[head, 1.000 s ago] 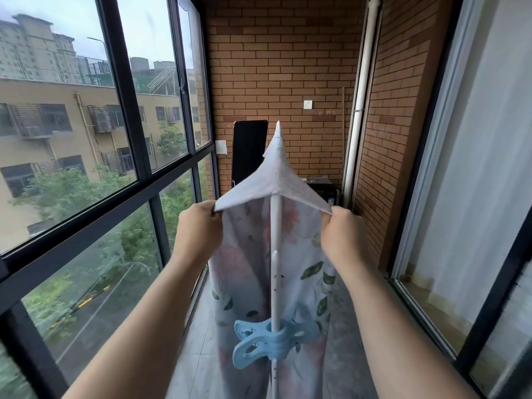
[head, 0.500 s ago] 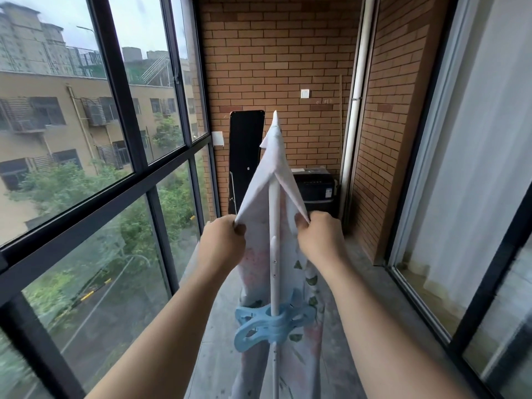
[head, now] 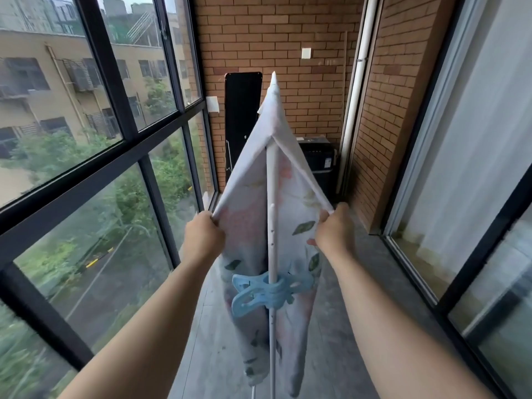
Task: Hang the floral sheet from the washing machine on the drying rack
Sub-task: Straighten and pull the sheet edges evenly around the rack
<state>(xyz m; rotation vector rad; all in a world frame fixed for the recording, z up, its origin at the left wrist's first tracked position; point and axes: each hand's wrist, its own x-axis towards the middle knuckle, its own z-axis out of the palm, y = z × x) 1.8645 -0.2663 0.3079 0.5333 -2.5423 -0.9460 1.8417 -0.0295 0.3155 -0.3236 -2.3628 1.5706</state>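
The floral sheet (head: pixel 250 180), white with pink blooms and green leaves, is draped over the white rail of the drying rack (head: pixel 271 214) and hangs down on both sides like a tent. My left hand (head: pixel 203 236) grips the sheet's left edge. My right hand (head: pixel 331 230) grips its right edge. Both hands hold the edges apart, one on each side of the rail. A light blue clothes peg (head: pixel 266 289) is clamped on the rail below my hands.
I stand in a narrow brick balcony. Black-framed windows (head: pixel 126 116) run along the left and a sliding glass door (head: pixel 475 197) along the right. A black panel (head: pixel 243 122) and a dark appliance (head: pixel 316 159) stand at the far brick wall.
My hands were close together by the rail half a second ago; now they have pulled apart, spreading the sheet's edges wider. The view has tilted down.
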